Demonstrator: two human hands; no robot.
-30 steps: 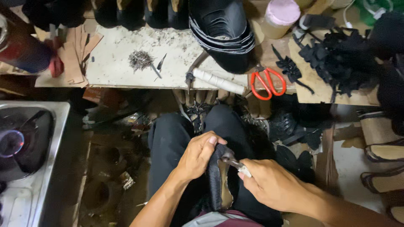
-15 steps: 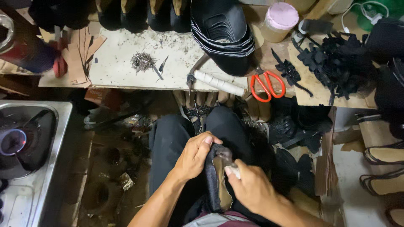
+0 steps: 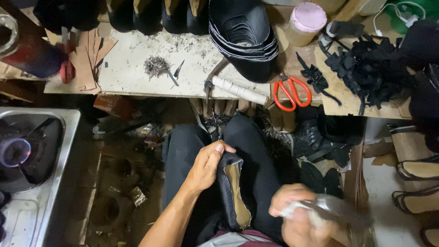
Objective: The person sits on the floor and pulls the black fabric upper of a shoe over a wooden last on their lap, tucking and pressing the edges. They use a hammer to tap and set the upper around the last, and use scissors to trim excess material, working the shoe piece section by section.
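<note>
Gripping black shoe upper (image 3: 232,192) on lap, left hand (image 3: 206,165) fingers clamped over toe end. Right hand (image 3: 299,215) motion-blurred, wrapped round pale-handled tool (image 3: 336,209); exact finger set unclear. Risk: swinging tool near left thumb, slip on unsupported shoe. Lit burner (image 3: 16,152) close at left.

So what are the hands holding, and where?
The left hand grips the black shoe at its upper end. The right hand clutches a blurred tool; exactly where cannot be told.

right hand (image 3: 299,215) and its tool (image 3: 338,210) motion-blurred, sandals (image 3: 418,185) cut off at right edge
</note>
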